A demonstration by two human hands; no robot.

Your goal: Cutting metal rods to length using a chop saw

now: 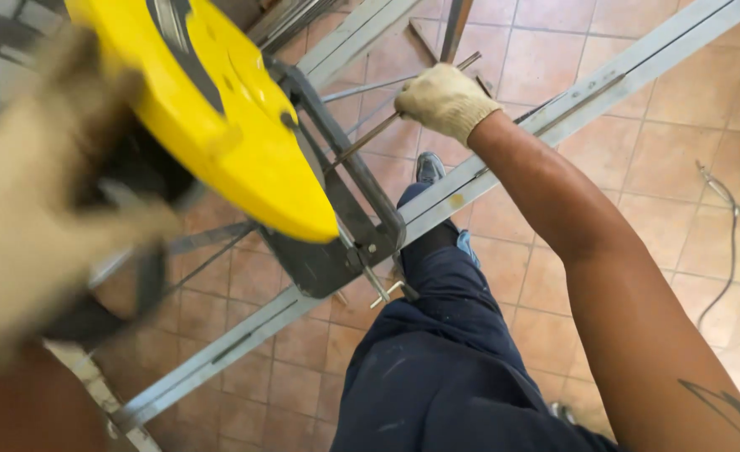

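Note:
A chop saw with a yellow blade guard [219,109] stands on a dark metal base [336,243]. My left hand [35,192], gloved and blurred close to the camera, grips the saw's black handle [127,167]. My right hand [444,100], in a cream work glove, is closed around a thin metal rod [370,134] that runs under the guard toward the saw's vise. A long grey metal profile [504,159] passes diagonally through the base.
My leg in dark blue trousers [437,335] and a shoe [429,167] stand on the tan tiled floor [638,167]. More metal bars [362,42] lie at the top. A thin cable [726,251] trails at right.

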